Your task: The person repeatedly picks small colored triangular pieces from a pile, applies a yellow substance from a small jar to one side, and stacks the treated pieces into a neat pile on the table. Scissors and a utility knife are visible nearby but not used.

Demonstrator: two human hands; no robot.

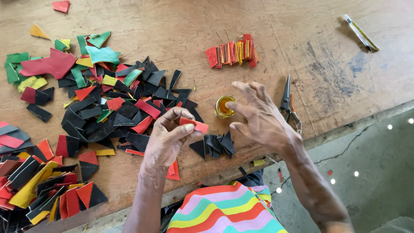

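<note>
We see our left hand (166, 138) held above the worn brown wooden worktable (194, 26), its thumb and fingers pinched on a small red rectangular leather piece (195, 125), which sticks out to the right of the fingertips, clear of the table. Our right hand (258, 118) hovers just right of it with fingers spread and grasping nothing; its index fingertip sits at the mouth of a small round glass jar of amber glue (224, 106), though we cannot tell whether it touches the liquid.

Just below the red piece, between our two hands, lies a small cluster of black triangular leather pieces (213, 146). A red triangular scrap (174, 170) lies on the near edge of the table under our left wrist.

To the left spreads a broad heap of black, red, green and yellow leather offcuts (103, 99), and at the near left corner lies a pile of pieces joined in red, black and yellow (39, 181). Far from us, right of centre, stands a tight row of red, orange and yellow pieces set on edge (233, 51). A pair of dark metal pliers (288, 101) lies just beyond our right hand, partly hidden by it. At the far right corner lies a slim metal-and-yellow utility knife (361, 32). Our striped multicoloured garment (224, 211) shows at the near edge.
</note>
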